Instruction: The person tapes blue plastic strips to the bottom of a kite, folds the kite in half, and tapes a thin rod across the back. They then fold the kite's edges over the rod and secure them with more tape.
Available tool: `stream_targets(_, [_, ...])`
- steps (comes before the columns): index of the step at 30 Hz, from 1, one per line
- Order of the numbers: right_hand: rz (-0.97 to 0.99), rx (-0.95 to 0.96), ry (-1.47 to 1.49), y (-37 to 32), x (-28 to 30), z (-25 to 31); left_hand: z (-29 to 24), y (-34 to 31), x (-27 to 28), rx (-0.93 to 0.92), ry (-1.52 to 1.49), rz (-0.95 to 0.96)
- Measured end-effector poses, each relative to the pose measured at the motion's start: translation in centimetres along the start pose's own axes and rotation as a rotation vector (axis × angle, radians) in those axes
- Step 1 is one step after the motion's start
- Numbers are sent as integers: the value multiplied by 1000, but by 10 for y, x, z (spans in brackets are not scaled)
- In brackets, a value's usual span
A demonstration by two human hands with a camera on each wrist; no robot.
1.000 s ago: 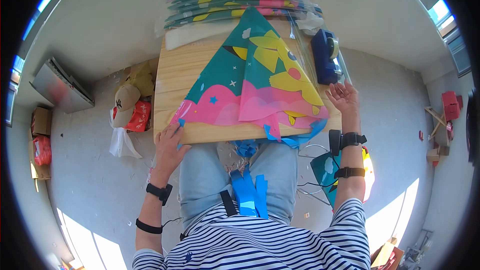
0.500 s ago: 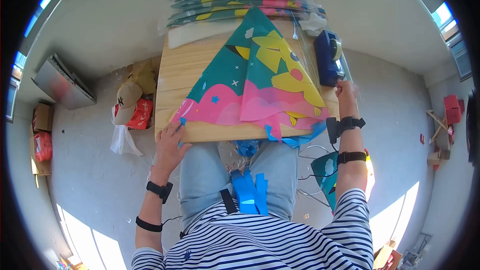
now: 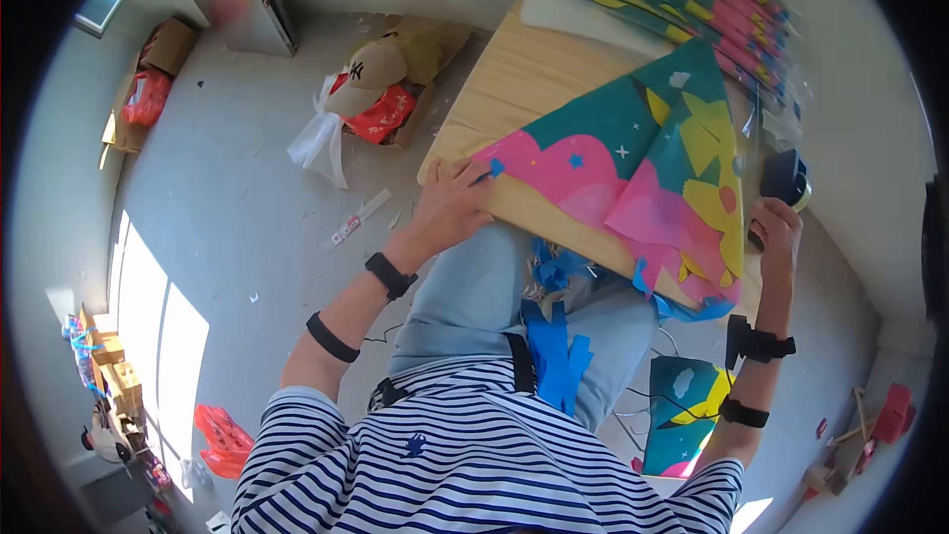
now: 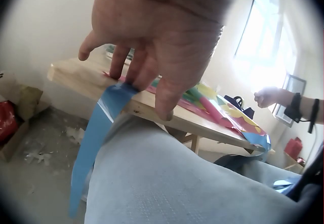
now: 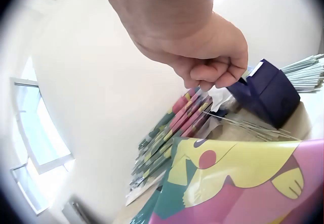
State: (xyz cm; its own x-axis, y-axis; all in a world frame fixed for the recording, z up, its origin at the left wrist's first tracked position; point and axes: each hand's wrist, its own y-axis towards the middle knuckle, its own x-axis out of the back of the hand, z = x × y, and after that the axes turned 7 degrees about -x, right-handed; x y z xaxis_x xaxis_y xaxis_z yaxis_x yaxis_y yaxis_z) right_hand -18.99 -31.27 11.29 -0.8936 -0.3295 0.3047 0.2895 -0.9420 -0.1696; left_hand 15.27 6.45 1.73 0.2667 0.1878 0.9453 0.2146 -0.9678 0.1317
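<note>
A triangular printed kite [image 3: 583, 178], teal, pink and yellow, lies on the wooden table [image 3: 514, 69]. At its near left corner, my left hand [image 3: 453, 206] presses a blue streamer [image 4: 104, 115] onto the tabletop with its fingers, the thumb by the table edge. The streamer's free end hangs below. My right hand [image 3: 778, 235] is at the near end of a dark blue tape dispenser [image 5: 266, 93], fingers curled in a pinch. A small pale bit of tape [image 5: 246, 74] shows between them and the dispenser; the fingertips are partly hidden.
A stack of bagged kites [image 3: 672, 0] fills the table's far side. Thin rods [image 5: 306, 74] lie beyond the dispenser. Blue streamers [image 3: 559, 356] lie across the lap. A carton with a cap [image 3: 368, 74] stands left of the table, and another printed piece [image 3: 687, 410] is low at the right.
My right hand has gone from open fingers beside the dispenser to a curled pinch, now drawn nearer to me. The left hand stays at the corner. The head view has turned left.
</note>
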Motion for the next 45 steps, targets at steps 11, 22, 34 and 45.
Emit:
stream_targets(11, [887, 266, -508, -45, -275, 45, 4, -1, -9, -7, -9, -47])
stream_targets(22, [903, 453, -835, -40, -344, 28, 1, -3, -8, 45, -57, -66])
stream_targets(34, [866, 700, -1072, -48, -369, 23, 0, -1, -8, 43, -80, -46])
stream_targets(45, [860, 721, -1127, -44, -374, 14, -1, -2, -8, 27, -49, -42])
